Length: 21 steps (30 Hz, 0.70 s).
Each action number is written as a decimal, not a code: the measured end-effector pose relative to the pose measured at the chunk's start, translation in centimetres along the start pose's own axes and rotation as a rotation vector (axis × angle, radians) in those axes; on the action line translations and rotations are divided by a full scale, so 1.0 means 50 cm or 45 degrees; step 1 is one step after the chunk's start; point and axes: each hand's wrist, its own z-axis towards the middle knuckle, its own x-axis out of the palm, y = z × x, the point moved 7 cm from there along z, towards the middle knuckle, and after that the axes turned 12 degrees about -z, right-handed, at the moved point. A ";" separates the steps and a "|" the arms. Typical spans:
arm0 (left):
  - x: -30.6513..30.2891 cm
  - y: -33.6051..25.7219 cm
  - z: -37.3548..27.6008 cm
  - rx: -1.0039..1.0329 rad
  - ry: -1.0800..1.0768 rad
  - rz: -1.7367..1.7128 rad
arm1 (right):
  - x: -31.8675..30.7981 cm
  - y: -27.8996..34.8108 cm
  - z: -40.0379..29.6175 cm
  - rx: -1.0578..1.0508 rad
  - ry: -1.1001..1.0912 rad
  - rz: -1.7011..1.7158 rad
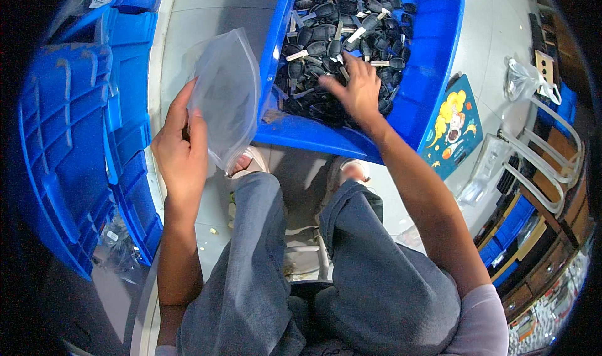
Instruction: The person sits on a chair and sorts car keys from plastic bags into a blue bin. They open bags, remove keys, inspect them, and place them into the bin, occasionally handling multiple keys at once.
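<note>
My left hand [182, 144] pinches the side of a translucent plastic zip bag [225, 95], whose mouth gapes towards the right. Inside the bag I make out no contents. To the right stands a deep blue plastic bin [301, 137] holding a heap of black-headed car keys [324, 33] with bare metal blades. My right hand [360, 88] reaches over the bin's near wall, just above or against the keys, with thumb and fingers spread. Nothing shows between its fingers. Its fingertips partly cover the keys beneath.
Blue plastic bins [70, 153] line the left side. A teal board with cartoon pictures [454, 125] leans by the bin's right wall. Further right are a pale tubular frame [541, 158] and a knotted clear plastic bag [522, 78]. My knees and sandalled feet are before the bin.
</note>
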 end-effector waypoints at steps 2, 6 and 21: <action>-0.001 0.001 -0.002 0.123 -0.009 0.010 | -0.015 0.030 -0.014 -0.117 0.032 -0.105; 0.005 -0.005 0.001 0.117 0.002 0.058 | -0.026 0.076 -0.010 -0.277 0.285 -0.317; -0.003 -0.011 0.003 0.274 -0.101 0.121 | -0.019 0.015 0.007 -0.225 0.280 0.386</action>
